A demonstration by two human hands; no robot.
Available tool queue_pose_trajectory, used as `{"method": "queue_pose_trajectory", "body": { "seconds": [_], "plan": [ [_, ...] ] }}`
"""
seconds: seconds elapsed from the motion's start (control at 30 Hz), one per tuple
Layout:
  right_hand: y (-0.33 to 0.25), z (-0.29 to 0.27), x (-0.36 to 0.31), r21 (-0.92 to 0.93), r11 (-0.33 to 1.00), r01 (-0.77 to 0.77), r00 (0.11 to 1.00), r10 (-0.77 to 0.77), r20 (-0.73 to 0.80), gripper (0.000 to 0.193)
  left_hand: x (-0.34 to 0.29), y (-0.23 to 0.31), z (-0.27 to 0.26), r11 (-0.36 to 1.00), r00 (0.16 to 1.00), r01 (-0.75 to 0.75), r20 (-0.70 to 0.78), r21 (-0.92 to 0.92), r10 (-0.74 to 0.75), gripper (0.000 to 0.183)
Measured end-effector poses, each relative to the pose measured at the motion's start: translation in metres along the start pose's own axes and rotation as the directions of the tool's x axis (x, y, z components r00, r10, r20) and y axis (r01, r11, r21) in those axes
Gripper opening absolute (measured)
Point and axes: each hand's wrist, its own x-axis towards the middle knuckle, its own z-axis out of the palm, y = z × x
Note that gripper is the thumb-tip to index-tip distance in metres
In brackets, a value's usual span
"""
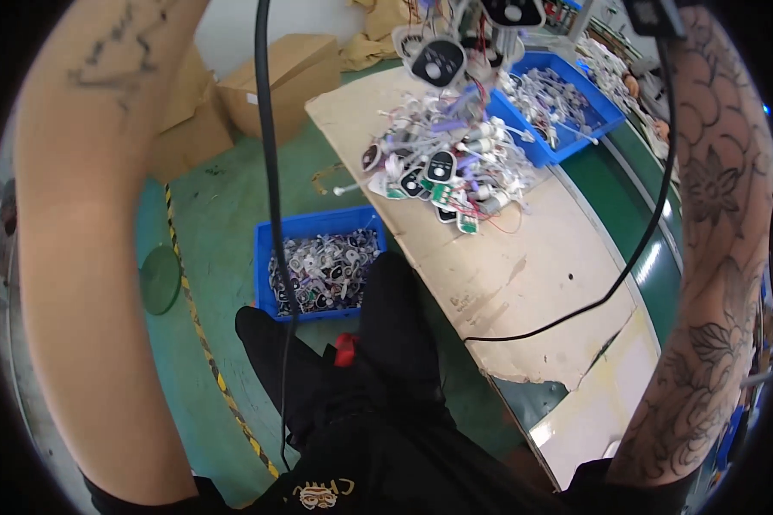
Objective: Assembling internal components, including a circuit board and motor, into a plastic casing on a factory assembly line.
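Both forearms (86, 257) run up the frame's sides; the hands are out of sight, so how open they are or what they hold cannot be told. Left of centre, a blue bin (264, 266) of parts sits by the knees (391, 275), likely for easy reach. On the table (524, 292), the pile (455, 167) at upper centre probably stays handy; a second bin (605, 113), upper right, apparently keeps more parts contained.

Pale beige table (532, 279), parts (440, 167) in white, purple, black and green, blue bins (264, 270), green floor (223, 223), yellow-and-black striped tape (201, 339), brown boxes (288, 77), black cable (267, 129), black trousers (395, 335), dark flower tattoo (713, 184) on right forearm (704, 343).
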Motion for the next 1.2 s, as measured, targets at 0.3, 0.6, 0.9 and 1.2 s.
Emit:
{"method": "queue_pose_trajectory", "body": {
  "seconds": [0.3, 0.6, 0.9, 1.2],
  "plan": [
    [0.036, -0.043, -0.068, -0.094, 0.994, -0.056, 0.972, 0.033, -0.234, 0.042, 0.068, -0.027, 0.055, 0.962, 0.993, -0.116, -0.002, -0.246, 0.120, 0.051],
    [0.089, -0.032, -0.188, 0.009, 0.995, 0.102, 0.762, -0.072, -0.643, 0.051, 0.005, -0.040, 0.139, 0.997, 0.999, -0.037, 0.010, 0.069, 0.037, 0.055],
    [0.144, -0.041, -0.297, 0.287, 0.917, 0.277, 0.572, 0.082, -0.816, 0.049, -0.033, -0.015, 0.220, 0.979, 0.901, -0.022, 0.428, 0.201, -0.067, 0.076],
    [0.182, -0.071, -0.347, 0.361, 0.923, 0.136, 0.493, 0.253, -0.833, 0.052, -0.049, -0.020, 0.281, 0.835, 0.852, -0.026, 0.450, 0.549, -0.269, 0.093]
  ]
}}
